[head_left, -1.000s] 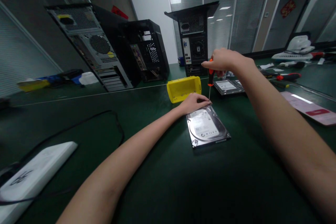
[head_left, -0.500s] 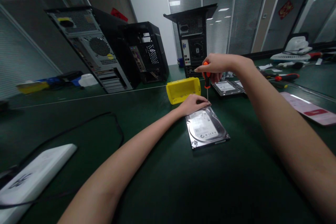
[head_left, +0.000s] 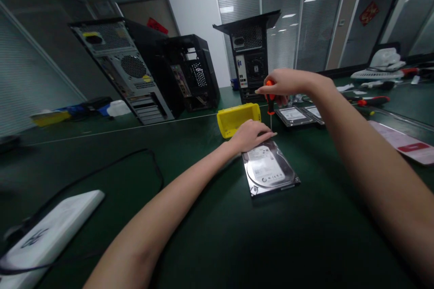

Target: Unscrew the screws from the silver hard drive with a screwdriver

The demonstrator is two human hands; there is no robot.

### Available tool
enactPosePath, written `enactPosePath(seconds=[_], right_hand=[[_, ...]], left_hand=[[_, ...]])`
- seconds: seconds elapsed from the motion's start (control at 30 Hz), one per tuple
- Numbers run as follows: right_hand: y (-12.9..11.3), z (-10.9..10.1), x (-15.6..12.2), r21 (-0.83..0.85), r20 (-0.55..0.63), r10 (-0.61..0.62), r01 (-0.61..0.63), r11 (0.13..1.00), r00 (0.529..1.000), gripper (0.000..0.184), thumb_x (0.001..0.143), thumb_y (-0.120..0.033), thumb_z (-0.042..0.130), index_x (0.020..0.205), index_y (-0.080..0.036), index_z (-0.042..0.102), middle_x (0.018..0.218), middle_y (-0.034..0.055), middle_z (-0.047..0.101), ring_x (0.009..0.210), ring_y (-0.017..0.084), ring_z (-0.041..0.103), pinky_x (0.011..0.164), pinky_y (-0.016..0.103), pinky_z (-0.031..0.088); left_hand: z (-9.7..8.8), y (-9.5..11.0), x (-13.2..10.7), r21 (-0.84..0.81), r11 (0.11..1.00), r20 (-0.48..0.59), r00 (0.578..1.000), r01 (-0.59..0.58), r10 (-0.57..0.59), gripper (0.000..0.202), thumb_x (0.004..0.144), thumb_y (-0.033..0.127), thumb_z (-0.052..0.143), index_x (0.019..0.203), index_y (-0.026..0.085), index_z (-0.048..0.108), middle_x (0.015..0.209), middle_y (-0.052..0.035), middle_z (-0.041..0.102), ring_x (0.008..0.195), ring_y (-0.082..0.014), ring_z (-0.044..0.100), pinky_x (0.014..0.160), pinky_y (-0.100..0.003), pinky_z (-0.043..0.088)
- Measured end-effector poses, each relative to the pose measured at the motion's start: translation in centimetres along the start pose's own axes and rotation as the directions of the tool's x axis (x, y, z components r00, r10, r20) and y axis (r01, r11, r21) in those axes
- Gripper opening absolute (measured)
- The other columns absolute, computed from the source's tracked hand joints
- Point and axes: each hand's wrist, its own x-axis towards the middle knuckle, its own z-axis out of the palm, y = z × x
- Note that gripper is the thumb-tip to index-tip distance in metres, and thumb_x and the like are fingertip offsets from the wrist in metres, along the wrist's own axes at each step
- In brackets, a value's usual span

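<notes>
A silver hard drive lies flat on the dark green table, its white label facing up. My left hand rests over the drive's far edge and grips it, thumb stretched along that edge; the other fingertips are partly hidden. My right hand is wrapped around the red and black handle of a screwdriver. The screwdriver stands upright, its tip down at the drive's far right corner beside my left thumb. What the tip touches is too small to make out. Just behind my left hand sits a yellow plastic box.
More hard drives lie behind my right forearm. Black computer cases stand along the back. At the right are red-handled tools and a pink-white flat packet. A white power strip and black cable occupy the left.
The whole view has shifted slightly, so everything appears a little lower and further right. Both hands keep their hold, and the screwdriver stays at the same corner of the drive.
</notes>
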Motion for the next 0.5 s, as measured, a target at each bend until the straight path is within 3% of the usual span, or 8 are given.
enactPosePath(seconds=[0.13, 0.23, 0.27, 0.37, 0.43, 0.5], right_hand=[[0.1, -1.1, -1.1, 0.007, -0.217, -0.047, 0.049, 0.999, 0.975, 0.053, 0.080, -0.061, 0.043, 0.086, -0.013, 0.064, 0.071, 0.0127, 0.067, 0.071, 0.024, 0.065, 0.065, 0.035, 0.050], [0.7, -2.0, -1.8, 0.035, -0.301, -0.019, 0.031, 0.999, 0.953, 0.055, 0.081, -0.061, 0.042, 0.090, -0.011, 0.063, 0.073, 0.0137, 0.067, 0.069, 0.023, 0.064, 0.063, 0.034, 0.050], [0.9, -2.3, -2.0, 0.041, -0.310, -0.004, 0.018, 0.999, 0.951, 0.055, 0.081, -0.060, 0.042, 0.091, -0.010, 0.063, 0.074, 0.0142, 0.067, 0.069, 0.022, 0.064, 0.062, 0.033, 0.049], [1.9, -3.1, -2.5, 0.064, -0.289, 0.041, -0.024, 0.998, 0.957, 0.058, 0.083, -0.059, 0.041, 0.095, -0.006, 0.062, 0.077, 0.0168, 0.067, 0.069, 0.020, 0.064, 0.064, 0.031, 0.047], [2.5, -3.3, -2.8, 0.074, -0.267, 0.057, -0.039, 0.996, 0.962, 0.059, 0.083, -0.060, 0.040, 0.096, -0.006, 0.062, 0.077, 0.0177, 0.067, 0.068, 0.018, 0.064, 0.064, 0.030, 0.047], [3.2, -3.4, -3.0, 0.061, -0.240, 0.059, -0.046, 0.997, 0.969, 0.059, 0.081, -0.062, 0.043, 0.093, -0.008, 0.063, 0.076, 0.0166, 0.067, 0.065, 0.017, 0.063, 0.062, 0.030, 0.047]], left_hand=[[-2.1, -1.7, -0.6, 0.339, 0.938, -0.029, 0.995, -0.075, 0.091, 0.041, 0.093, 0.040, 0.035, 0.086, 0.014, 0.065, 0.085, -0.0097, 0.065, 0.083, -0.0193, 0.057, 0.079, -0.033, 0.038], [-3.0, -4.2, -1.7, 0.509, 0.861, -0.084, 0.995, -0.007, 0.057, 0.038, 0.094, 0.032, 0.032, 0.089, 0.013, 0.064, 0.089, -0.0117, 0.064, 0.084, -0.0204, 0.057, 0.077, -0.033, 0.038], [-3.1, -5.1, -2.0, 0.536, 0.844, -0.078, 0.996, 0.011, 0.036, 0.037, 0.094, 0.030, 0.032, 0.088, 0.013, 0.063, 0.088, -0.0117, 0.064, 0.083, -0.0200, 0.057, 0.075, -0.032, 0.039], [-3.0, -6.8, -2.9, 0.555, 0.830, 0.070, 0.997, -0.049, 0.011, 0.033, 0.093, 0.026, 0.035, 0.085, 0.012, 0.064, 0.084, -0.0108, 0.065, 0.079, -0.0183, 0.059, 0.073, -0.030, 0.041], [-2.8, -7.1, -3.2, 0.531, 0.845, 0.142, 0.990, -0.067, -0.010, 0.030, 0.092, 0.025, 0.037, 0.090, 0.012, 0.064, 0.086, -0.0104, 0.065, 0.082, -0.0177, 0.060, 0.074, -0.028, 0.043], [-2.4, -6.6, -3.3, 0.486, 0.874, 0.155, 0.985, -0.014, -0.070, 0.028, 0.092, 0.023, 0.038, 0.099, 0.013, 0.063, 0.094, -0.0101, 0.065, 0.087, -0.0179, 0.061, 0.076, -0.027, 0.045]])
